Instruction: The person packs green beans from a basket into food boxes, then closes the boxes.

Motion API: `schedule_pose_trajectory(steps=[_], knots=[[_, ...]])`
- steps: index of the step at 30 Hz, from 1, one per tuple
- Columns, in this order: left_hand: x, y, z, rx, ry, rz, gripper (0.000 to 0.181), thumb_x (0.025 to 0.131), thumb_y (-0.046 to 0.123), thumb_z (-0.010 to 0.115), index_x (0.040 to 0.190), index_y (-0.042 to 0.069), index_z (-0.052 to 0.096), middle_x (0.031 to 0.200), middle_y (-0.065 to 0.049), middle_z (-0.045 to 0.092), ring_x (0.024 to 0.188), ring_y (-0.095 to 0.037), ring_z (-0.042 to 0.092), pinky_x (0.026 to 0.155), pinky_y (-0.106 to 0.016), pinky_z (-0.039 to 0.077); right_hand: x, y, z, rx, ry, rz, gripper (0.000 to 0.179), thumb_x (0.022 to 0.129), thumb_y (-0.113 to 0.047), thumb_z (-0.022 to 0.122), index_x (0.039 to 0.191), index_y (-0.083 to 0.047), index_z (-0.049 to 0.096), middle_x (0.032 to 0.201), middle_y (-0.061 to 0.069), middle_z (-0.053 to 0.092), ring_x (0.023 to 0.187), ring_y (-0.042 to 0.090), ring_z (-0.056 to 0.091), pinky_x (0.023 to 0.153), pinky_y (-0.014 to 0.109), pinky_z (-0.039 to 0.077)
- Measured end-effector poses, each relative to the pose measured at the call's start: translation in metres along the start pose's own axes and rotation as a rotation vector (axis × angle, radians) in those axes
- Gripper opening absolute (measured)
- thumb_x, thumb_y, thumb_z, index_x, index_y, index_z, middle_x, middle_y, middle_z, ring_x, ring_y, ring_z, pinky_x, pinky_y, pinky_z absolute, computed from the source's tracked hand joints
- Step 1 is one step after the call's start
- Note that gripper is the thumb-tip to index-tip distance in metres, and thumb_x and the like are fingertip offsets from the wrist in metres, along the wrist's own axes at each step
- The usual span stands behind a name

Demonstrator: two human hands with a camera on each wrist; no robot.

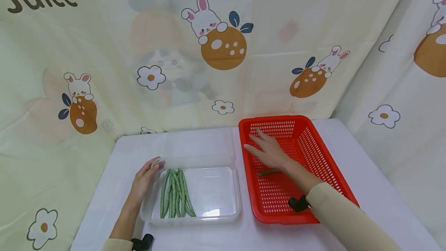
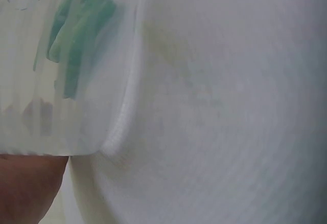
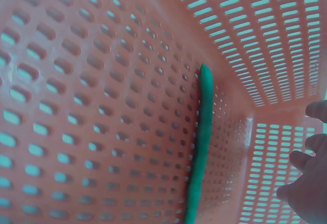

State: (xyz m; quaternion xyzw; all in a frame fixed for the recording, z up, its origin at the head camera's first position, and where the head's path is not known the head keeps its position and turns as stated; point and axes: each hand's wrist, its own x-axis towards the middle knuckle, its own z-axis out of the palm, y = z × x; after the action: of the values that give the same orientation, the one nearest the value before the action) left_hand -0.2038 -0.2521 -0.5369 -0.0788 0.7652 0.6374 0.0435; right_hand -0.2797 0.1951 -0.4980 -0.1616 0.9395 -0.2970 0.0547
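A clear plastic container [image 1: 216, 219] holds several green beans [image 1: 174, 195], laid side by side along its left part. At its left rim, my left hand [image 1: 144, 179] grips the far corner. The left wrist view shows part of that hand beside the container's wall, with bean ends [image 2: 76, 45] visible through the plastic. My right hand [image 1: 268, 150] is over the red basket [image 1: 254, 204], fingers spread and holding nothing. One green bean [image 3: 203, 127] lies on the basket floor; in the head view my right forearm covers part of it.
The basket stands right of the container, with a narrow strip of white table [image 1: 240, 239] between them. A raised translucent lid [image 1: 200, 146] rises along the container's far side. A printed curtain [image 1: 265, 84] hangs behind the table.
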Motion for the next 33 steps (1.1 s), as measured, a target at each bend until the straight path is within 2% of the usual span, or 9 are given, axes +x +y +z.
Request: schedule_pose_trajectory(steps=[7, 9, 10, 12, 15, 17, 20, 27, 33], knots=[[0.0, -0.001, 0.0, 0.007, -0.001, 0.001, 0.051, 0.111, 0.039, 0.047, 0.155, 0.013, 0.045, 0.158, -0.016, 0.05, 0.151, -0.028, 0.043, 0.13, -0.05, 0.018, -0.002, 0.01, 0.001, 0.023, -0.04, 0.047, 0.074, 0.104, -0.055, 0.053, 0.161, -0.011, 0.037, 0.174, 0.02, 0.015, 0.156, 0.051, 0.02, 0.117, 0.076, 0.025], [0.0, -0.002, 0.0, 0.011, 0.001, 0.003, 0.051, 0.111, 0.039, 0.047, 0.155, 0.013, 0.045, 0.158, -0.017, 0.05, 0.151, -0.029, 0.043, 0.13, -0.05, 0.018, -0.003, 0.012, 0.001, 0.028, -0.08, 0.074, 0.072, 0.104, -0.053, 0.054, 0.16, -0.01, 0.04, 0.172, 0.022, 0.021, 0.155, 0.051, 0.024, 0.116, 0.075, 0.028], [0.0, -0.002, 0.0, 0.011, 0.002, 0.006, 0.051, 0.111, 0.038, 0.047, 0.155, 0.012, 0.045, 0.158, -0.017, 0.05, 0.151, -0.029, 0.043, 0.13, -0.05, 0.018, -0.004, 0.013, 0.0, 0.03, -0.107, 0.084, 0.07, 0.104, -0.05, 0.057, 0.158, -0.009, 0.044, 0.169, 0.022, 0.03, 0.152, 0.05, 0.031, 0.115, 0.073, 0.032], [0.0, -0.001, 0.001, 0.014, 0.006, 0.004, 0.051, 0.111, 0.038, 0.047, 0.155, 0.012, 0.046, 0.158, -0.017, 0.05, 0.149, -0.027, 0.044, 0.13, -0.05, 0.018, -0.005, 0.015, 0.0, 0.03, -0.172, 0.105, 0.064, 0.101, -0.044, 0.064, 0.153, -0.008, 0.051, 0.158, 0.021, 0.048, 0.142, 0.044, 0.048, 0.112, 0.067, 0.042], [0.0, -0.001, 0.001, 0.016, 0.016, 0.012, 0.049, 0.112, 0.035, 0.046, 0.154, 0.011, 0.047, 0.157, -0.018, 0.05, 0.143, -0.017, 0.05, 0.13, -0.048, 0.02, -0.006, 0.017, 0.0, 0.036, -0.244, 0.115, 0.052, 0.096, -0.033, 0.074, 0.14, -0.009, 0.062, 0.131, 0.012, 0.069, 0.115, 0.03, 0.065, 0.103, 0.056, 0.055], [0.0, -0.002, 0.001, 0.019, 0.017, 0.016, 0.049, 0.112, 0.034, 0.046, 0.154, 0.01, 0.047, 0.156, -0.018, 0.052, 0.136, -0.008, 0.054, 0.129, -0.049, 0.021, -0.007, 0.018, -0.001, 0.047, -0.266, 0.119, 0.047, 0.093, -0.03, 0.079, 0.134, -0.01, 0.066, 0.119, 0.006, 0.072, 0.104, 0.023, 0.067, 0.098, 0.051, 0.058], [0.0, -0.002, 0.001, 0.018, 0.019, 0.018, 0.049, 0.112, 0.035, 0.047, 0.154, 0.01, 0.047, 0.155, -0.015, 0.054, 0.128, 0.002, 0.055, 0.129, -0.049, 0.022, -0.01, 0.018, -0.002, 0.07, -0.272, 0.12, 0.047, 0.087, -0.027, 0.085, 0.129, -0.012, 0.069, 0.114, 0.003, 0.073, 0.098, 0.02, 0.066, 0.096, 0.048, 0.059], [0.0, -0.003, 0.002, 0.013, 0.025, 0.024, 0.049, 0.111, 0.035, 0.048, 0.154, 0.01, 0.048, 0.15, -0.009, 0.06, 0.125, 0.007, 0.056, 0.128, -0.048, 0.024, -0.009, 0.021, -0.003, 0.019, -0.308, 0.062, 0.051, 0.079, -0.023, 0.092, 0.125, -0.015, 0.071, 0.123, 0.005, 0.069, 0.109, 0.024, 0.063, 0.102, 0.052, 0.056], [-0.001, -0.001, 0.002, 0.029, 0.021, 0.022, 0.049, 0.112, 0.035, 0.047, 0.154, 0.01, 0.047, 0.154, -0.015, 0.055, 0.142, -0.017, 0.052, 0.129, -0.053, 0.021, -0.009, 0.021, -0.003, -0.018, -0.303, 0.051, 0.052, 0.076, -0.015, 0.093, 0.124, -0.018, 0.073, 0.142, 0.01, 0.058, 0.126, 0.032, 0.056, 0.106, 0.057, 0.052]])
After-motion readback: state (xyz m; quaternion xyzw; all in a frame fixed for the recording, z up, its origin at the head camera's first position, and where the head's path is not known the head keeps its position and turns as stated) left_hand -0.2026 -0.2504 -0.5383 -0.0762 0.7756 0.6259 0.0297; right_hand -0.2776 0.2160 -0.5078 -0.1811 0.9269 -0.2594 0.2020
